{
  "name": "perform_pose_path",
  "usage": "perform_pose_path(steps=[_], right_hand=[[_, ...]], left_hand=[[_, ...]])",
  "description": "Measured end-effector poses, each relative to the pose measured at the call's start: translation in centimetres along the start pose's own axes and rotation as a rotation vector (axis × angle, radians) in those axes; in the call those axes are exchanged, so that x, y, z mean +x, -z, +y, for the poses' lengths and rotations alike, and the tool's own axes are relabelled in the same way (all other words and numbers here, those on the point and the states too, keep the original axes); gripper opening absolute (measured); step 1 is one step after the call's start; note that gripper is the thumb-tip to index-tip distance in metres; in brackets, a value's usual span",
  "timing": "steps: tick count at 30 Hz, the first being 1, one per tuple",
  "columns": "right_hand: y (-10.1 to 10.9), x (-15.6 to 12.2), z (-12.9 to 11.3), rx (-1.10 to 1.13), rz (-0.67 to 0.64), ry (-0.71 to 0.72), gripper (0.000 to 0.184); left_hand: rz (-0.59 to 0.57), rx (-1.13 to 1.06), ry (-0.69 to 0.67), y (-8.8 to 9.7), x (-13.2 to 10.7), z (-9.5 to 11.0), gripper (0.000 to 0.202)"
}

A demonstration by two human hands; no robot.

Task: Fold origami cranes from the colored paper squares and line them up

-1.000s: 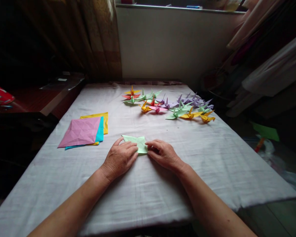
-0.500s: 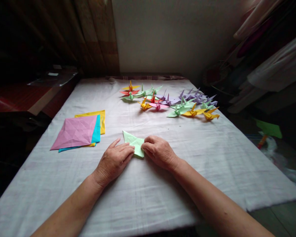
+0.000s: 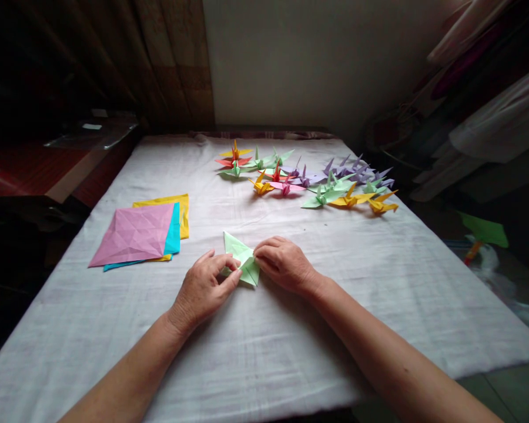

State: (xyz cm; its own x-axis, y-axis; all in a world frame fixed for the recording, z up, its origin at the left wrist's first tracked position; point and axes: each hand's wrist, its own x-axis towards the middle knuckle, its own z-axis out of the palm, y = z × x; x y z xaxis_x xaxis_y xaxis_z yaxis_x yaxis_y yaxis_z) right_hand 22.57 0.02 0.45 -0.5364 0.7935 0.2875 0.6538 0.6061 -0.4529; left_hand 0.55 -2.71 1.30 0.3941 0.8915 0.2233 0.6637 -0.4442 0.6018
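A partly folded sheet of light green origami paper [image 3: 249, 271] lies on the cloth between my hands, its creases and a pointed corner showing at the far left. My left hand [image 3: 207, 283] has thumb and index finger curled together at the paper's left side, holding it there. On the opposite side, my right hand [image 3: 285, 263] pinches the right edge with closed fingers. The fingertips hide parts of both edges.
A stack of pink [image 3: 136, 234], blue and yellow papers lies at the left. Several folded paper cranes [image 3: 324, 194] in green, orange, red, pink and purple stand at the far right of the cloth-covered table [image 3: 229, 364]. Clothes [image 3: 494, 129] hang at the right.
My left fingers have gone from lying flat on the green paper to a curled pinch at its side. The paper is more spread at its near part. The right hand stays at its edge.
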Motion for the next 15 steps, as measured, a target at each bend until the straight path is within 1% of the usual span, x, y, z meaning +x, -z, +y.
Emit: perform_pose_path(steps=[4, 8, 12, 15], right_hand=[[-0.4, 0.7, -0.1, 0.000, 0.010, -0.128, 0.015], [-1.0, 1.1, 0.0, -0.007, 0.045, -0.207, 0.014], [-1.6, 1.1, 0.1, -0.010, 0.088, -0.239, 0.014], [-1.6, 0.8, 0.2, 0.055, 0.142, -0.209, 0.015]], left_hand=[[0.041, 0.073, 0.006, 0.0, 0.3, 0.1, 0.023], [0.056, 0.161, 0.041, -0.1, 0.9, 0.3, 0.018], [0.013, 0.214, 0.128, 0.2, 1.9, 0.6, 0.016], [-0.041, 0.236, 0.199, 0.7, 2.6, 0.9, 0.018]])
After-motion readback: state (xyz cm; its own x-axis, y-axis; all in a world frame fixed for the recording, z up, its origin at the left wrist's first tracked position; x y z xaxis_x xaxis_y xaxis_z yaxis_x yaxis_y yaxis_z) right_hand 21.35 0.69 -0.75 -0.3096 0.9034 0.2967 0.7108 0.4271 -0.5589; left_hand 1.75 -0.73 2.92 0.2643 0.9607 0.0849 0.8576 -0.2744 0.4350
